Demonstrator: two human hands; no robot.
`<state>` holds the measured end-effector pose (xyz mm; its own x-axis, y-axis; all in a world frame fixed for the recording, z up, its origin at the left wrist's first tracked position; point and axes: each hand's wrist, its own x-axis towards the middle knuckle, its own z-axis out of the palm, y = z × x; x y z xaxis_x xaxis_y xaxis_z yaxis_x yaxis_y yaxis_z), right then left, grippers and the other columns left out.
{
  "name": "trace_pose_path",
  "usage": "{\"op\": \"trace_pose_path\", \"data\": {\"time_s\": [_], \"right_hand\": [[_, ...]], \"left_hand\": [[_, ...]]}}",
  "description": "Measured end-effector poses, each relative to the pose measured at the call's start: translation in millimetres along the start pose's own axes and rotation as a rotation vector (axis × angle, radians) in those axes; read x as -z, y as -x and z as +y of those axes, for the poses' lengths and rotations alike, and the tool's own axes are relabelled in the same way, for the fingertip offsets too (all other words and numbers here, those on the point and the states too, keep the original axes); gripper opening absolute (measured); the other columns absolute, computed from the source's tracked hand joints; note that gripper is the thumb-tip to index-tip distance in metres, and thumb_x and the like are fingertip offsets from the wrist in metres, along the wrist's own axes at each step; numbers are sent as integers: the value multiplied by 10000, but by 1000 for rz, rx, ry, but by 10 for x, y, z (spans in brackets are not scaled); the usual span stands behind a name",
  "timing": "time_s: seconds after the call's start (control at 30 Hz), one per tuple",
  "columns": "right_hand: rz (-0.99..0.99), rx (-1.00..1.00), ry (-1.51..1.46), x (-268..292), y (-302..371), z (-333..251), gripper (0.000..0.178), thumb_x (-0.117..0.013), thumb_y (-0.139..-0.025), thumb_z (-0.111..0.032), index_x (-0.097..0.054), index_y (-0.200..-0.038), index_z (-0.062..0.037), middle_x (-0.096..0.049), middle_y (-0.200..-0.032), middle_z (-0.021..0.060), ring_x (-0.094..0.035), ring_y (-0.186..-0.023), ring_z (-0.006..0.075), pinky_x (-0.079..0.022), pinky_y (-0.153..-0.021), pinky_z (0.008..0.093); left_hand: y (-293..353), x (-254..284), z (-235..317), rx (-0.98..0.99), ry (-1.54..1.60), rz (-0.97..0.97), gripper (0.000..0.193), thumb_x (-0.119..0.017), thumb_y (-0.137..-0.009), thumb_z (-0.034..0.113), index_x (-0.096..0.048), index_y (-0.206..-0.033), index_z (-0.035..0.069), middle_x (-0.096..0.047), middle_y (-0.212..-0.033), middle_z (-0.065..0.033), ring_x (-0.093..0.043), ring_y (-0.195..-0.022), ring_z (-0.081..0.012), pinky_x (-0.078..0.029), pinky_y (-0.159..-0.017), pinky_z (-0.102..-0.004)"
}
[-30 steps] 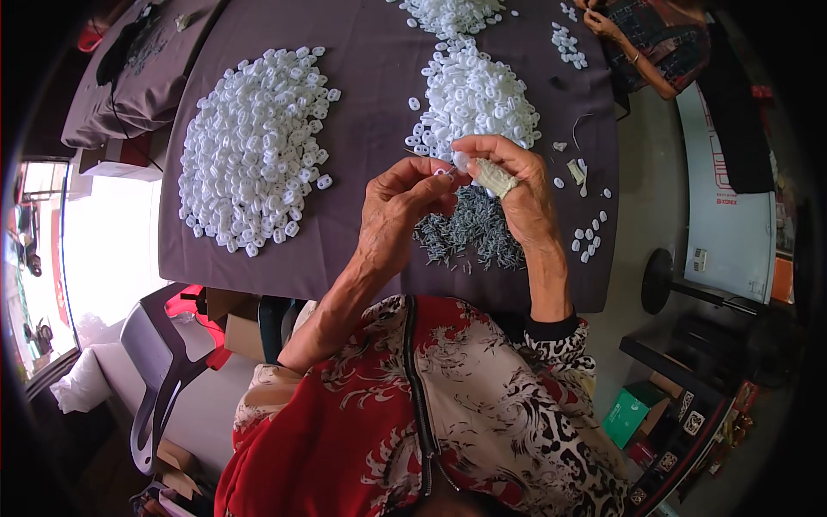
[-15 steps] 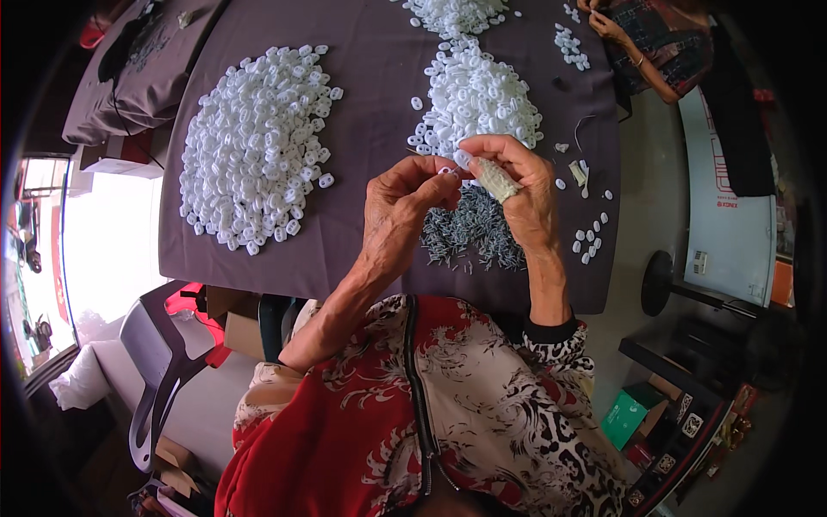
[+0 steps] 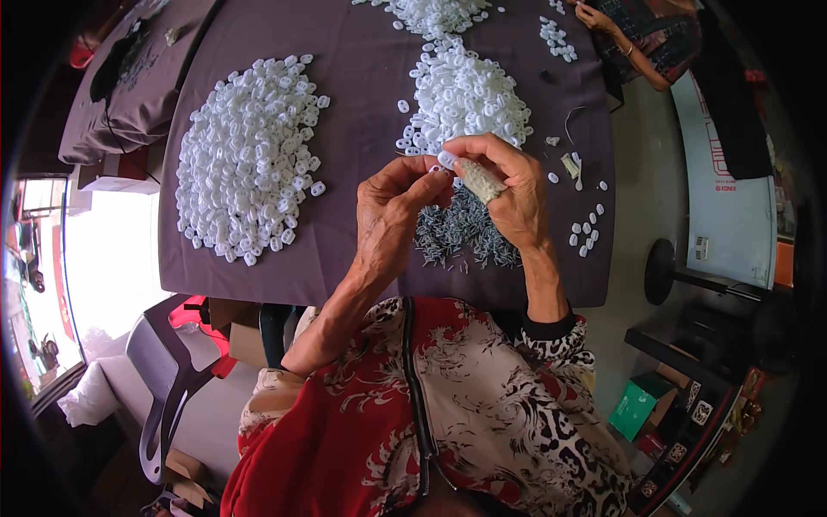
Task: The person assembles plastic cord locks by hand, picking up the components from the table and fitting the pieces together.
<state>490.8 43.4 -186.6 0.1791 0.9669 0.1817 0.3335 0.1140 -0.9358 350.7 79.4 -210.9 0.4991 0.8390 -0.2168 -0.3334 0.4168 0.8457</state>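
My left hand [image 3: 392, 215] and my right hand [image 3: 508, 194] meet above the table, fingertips together. Between them is a small white plastic piece [image 3: 446, 160], pinched at the fingertips. My right hand also grips a pale bandaged or taped wad [image 3: 479, 179] against its thumb. Under my hands lies a heap of small grey metal pins [image 3: 461, 234]. Just beyond my hands is a pile of white plastic pieces [image 3: 469, 99]. A larger pile of the same white pieces [image 3: 250, 155] spreads at the left.
The table has a dark purple cloth [image 3: 362, 95]. A few loose white pieces [image 3: 586, 234] lie near the right edge. Another person's hand [image 3: 596, 17] works at the far right corner. A grey chair [image 3: 164, 379] stands lower left, a green box [image 3: 636, 407] lower right.
My hands have stayed in the same spot; only the fingers shifted slightly around the small white piece.
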Motion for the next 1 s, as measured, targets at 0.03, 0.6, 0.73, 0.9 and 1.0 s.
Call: {"op": "trace_pose_path", "data": {"time_s": [0.03,0.6,0.73,0.9,1.0], "right_hand": [[-8,10,23,4,-1,-9,139,-566,-801,-12,-614,-932,-9,-615,-823,33,-569,-764,85,-452,-693,210],[2,-38,0,11,14,77,133,-589,-784,-21,-616,-913,-12,-625,-812,25,-572,-751,83,-453,-684,207],[-9,-28,28,20,19,110,128,-584,-789,-25,-618,-913,-15,-630,-813,32,-574,-754,85,-453,-684,211],[-14,-40,19,14,25,157,129,-587,-780,-14,-617,-906,-16,-634,-818,52,-588,-749,115,-466,-664,238],[-18,-3,43,26,17,168,127,-593,-766,5,-616,-889,-15,-634,-812,69,-601,-734,147,-478,-640,262]], "left_hand": [[-1,-8,1,1,-3,-3,122,-566,-815,62,-590,-893,-28,-608,-760,-65,-570,-677,-123,-472,-682,-250],[-43,9,-41,44,-2,12,179,-624,-793,82,-600,-897,-62,-625,-762,-87,-592,-656,-125,-491,-636,-243],[-65,18,-58,51,-11,25,184,-624,-791,74,-595,-908,-64,-626,-766,-87,-592,-659,-125,-490,-636,-241],[-75,26,-62,8,-84,1,219,-646,-763,65,-581,-936,-52,-632,-783,-91,-604,-669,-138,-493,-661,-253],[-91,30,-70,-14,-100,-19,217,-645,-760,55,-576,-936,-51,-632,-778,-91,-606,-673,-139,-491,-659,-254]]}}
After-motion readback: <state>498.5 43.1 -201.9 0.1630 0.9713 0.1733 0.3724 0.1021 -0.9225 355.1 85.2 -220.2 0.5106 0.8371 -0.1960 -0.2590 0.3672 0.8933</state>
